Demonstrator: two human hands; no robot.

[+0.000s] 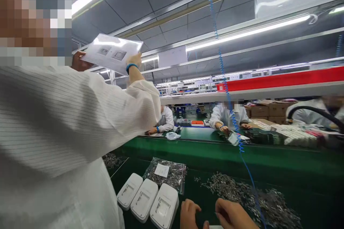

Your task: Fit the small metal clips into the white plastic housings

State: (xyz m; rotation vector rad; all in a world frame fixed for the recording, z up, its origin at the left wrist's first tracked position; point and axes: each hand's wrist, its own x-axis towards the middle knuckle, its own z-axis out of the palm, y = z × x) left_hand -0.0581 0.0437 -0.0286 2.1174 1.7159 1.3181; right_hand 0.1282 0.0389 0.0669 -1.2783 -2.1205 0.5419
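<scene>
L hand (189, 214) + R hand (233, 215) close together | white housings (147, 199) left | screw pile (242, 193) behind

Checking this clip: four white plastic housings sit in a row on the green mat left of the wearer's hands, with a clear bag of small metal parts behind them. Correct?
Not quite. The head view shows three white plastic housings, not four. They sit in a row on the green mat, left of the left hand and right hand, with the clear bag of small metal parts behind them.

Head view, forward, seemingly tilted up
</scene>
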